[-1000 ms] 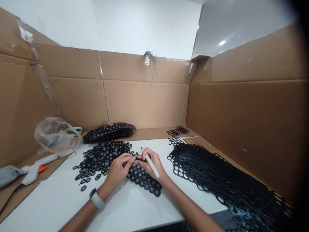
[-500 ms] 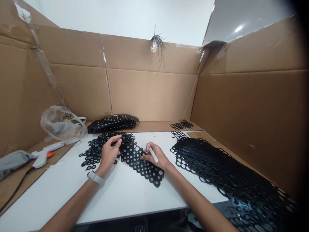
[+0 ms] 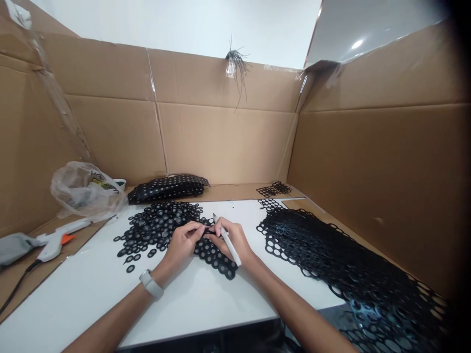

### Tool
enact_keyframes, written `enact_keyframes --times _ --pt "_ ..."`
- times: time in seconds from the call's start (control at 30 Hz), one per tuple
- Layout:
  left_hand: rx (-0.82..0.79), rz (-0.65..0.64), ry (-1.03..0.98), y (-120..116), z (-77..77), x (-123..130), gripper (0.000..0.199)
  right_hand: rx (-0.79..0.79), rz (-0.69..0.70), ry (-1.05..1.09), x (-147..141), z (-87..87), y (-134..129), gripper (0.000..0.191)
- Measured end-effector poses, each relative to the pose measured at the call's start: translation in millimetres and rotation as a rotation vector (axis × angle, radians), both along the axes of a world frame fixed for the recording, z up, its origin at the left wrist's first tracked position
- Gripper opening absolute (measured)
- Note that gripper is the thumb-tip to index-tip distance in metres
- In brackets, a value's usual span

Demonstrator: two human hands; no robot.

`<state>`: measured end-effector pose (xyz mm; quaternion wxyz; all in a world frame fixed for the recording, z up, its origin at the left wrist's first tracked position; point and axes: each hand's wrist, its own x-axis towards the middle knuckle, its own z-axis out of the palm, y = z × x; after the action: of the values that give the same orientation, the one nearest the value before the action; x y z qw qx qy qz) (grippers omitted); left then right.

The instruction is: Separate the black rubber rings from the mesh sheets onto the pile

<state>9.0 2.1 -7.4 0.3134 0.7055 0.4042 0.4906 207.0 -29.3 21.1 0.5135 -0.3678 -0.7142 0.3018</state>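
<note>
My right hand is closed around a slim white pen-like tool, its dark tip pointing up and away from me. Close beside it, my left hand has thumb and forefinger pinched together; whatever small thing sits between them is hidden. The fingertips of both hands nearly meet over a strip of black rings with pale centres, which lies on the white board and is partly covered by the hands. Left of them, a heap of loose black rings spreads out.
Black ring netting is piled along the right side, with a small net piece behind. At the back lies a black dotted bundle. A plastic bag and a glue gun stand left. Cardboard walls surround the table.
My left hand has moved right, from the ring heap to the strip, and its fingers have closed. My right hand has shifted slightly left, still gripping the white tool. The view has turned slightly.
</note>
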Motion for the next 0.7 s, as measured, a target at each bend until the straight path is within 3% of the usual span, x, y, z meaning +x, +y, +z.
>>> enact_keyframes --times 0.1,0.2,0.37,0.7 --pt "-0.093 0.086 -0.087 11 -2.1 -15 0.043 0.004 0.018 -0.024 0 -2.3 0 0.023" --pt "-0.109 0.146 -0.123 14 5.2 -30 0.045 0.003 -0.01 -0.002 2 -3.7 3 0.027" --pt "-0.036 0.038 -0.034 6 15.9 -26 0.044 0.004 -0.018 0.037 4 -2.7 7 0.025" --pt "0.104 -0.038 0.091 4 10.3 -15 0.034 0.011 0.05 -0.022 1 -2.6 2 0.013"
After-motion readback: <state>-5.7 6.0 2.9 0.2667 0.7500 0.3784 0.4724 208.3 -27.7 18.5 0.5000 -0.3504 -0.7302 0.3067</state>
